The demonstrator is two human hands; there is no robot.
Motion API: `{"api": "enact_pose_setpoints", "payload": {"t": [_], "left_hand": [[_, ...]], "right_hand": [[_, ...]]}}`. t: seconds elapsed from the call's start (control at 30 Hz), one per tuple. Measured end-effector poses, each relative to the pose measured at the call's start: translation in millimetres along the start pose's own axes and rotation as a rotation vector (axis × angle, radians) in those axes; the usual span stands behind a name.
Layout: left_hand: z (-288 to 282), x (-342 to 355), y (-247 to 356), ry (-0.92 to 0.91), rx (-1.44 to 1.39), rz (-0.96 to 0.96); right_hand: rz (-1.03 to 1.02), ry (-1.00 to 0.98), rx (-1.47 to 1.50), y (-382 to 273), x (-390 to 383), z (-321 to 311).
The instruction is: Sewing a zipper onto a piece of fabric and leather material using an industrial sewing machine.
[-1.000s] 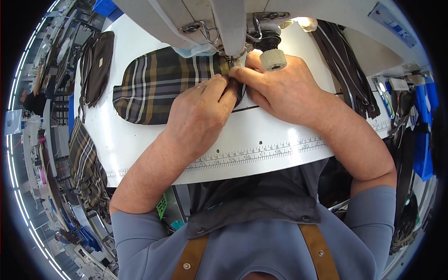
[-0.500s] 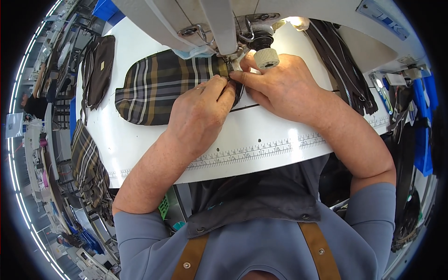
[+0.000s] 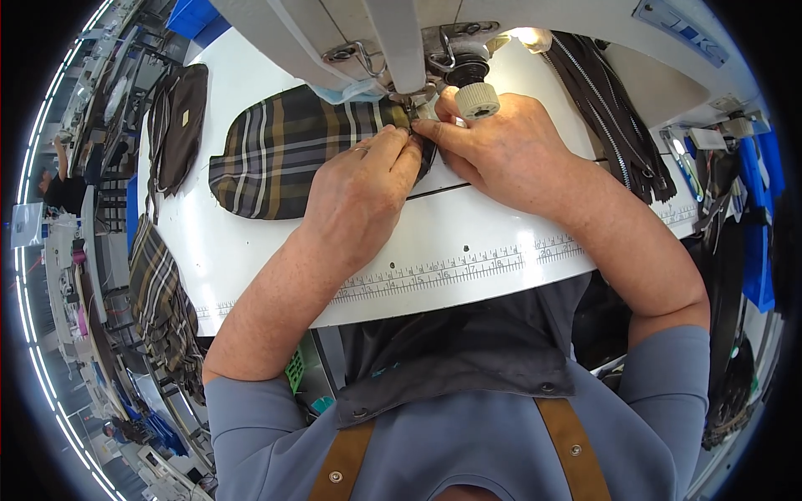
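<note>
A plaid fabric piece [image 3: 271, 154], dark with white and mustard stripes and a rounded left end, lies flat under the head of a sewing machine [image 3: 397, 42]. Its right end sits at the presser foot [image 3: 409, 104]. My left hand [image 3: 363, 175] rests on that end, fingertips pressed together on the cloth just below the foot. Close beside it, my right hand [image 3: 510, 150] pinches the fabric's right edge, its thumb and index finger near the foot. Some of the right fingers are hidden behind the machine's round cream knob [image 3: 478, 101].
Dark zipper strips [image 3: 597, 108] lie at the right of the white table [image 3: 468, 234]. A dark brown fabric piece [image 3: 177, 129] lies at the far left, and more plaid cloth [image 3: 163, 301] hangs off the left edge. A printed ruler [image 3: 443, 274] runs along the front.
The plaid fabric has shifted slightly away from me and to the right at the presser foot. Both hands have moved with it a little; their hold looks the same.
</note>
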State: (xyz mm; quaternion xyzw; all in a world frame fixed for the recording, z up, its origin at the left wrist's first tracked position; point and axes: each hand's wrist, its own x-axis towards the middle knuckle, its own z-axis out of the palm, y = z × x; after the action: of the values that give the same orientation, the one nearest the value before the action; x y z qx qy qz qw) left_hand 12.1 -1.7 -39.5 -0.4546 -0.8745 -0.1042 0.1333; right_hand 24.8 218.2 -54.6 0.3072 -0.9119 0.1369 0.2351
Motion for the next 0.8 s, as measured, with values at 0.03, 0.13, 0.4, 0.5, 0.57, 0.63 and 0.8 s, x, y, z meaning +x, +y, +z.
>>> {"api": "enact_pose_setpoints", "payload": {"t": [0.03, 0.13, 0.4, 0.5, 0.57, 0.63, 0.8], "left_hand": [[0.5, 0.7, -0.9, 0.001, 0.009, -0.002], [3.2, 1.8, -2.5, 0.021, 0.007, -0.011], [6.3, 3.1, -6.0, 0.021, -0.004, -0.017], [7.0, 4.0, -7.6, 0.027, -0.003, -0.025], [7.7, 4.2, -7.8, 0.033, 0.002, -0.024], [8.0, 4.1, -7.7, 0.029, 0.002, -0.027], [8.5, 5.0, -8.7, 0.041, 0.010, -0.024]], "right_hand": [[-0.011, 0.029, 0.009, 0.4, 0.6, 0.6], [-0.019, 0.052, 0.013, 0.4, 1.0, 2.3], [0.006, 0.023, -0.014, 8.4, 2.6, -6.2], [0.020, 0.098, 0.001, 12.8, 4.4, -11.2], [0.052, 0.087, 0.002, 15.2, 4.6, -13.6], [0.069, 0.064, -0.008, 16.4, 4.5, -14.3], [0.102, 0.085, 0.027, 18.1, 6.0, -17.2]]}}
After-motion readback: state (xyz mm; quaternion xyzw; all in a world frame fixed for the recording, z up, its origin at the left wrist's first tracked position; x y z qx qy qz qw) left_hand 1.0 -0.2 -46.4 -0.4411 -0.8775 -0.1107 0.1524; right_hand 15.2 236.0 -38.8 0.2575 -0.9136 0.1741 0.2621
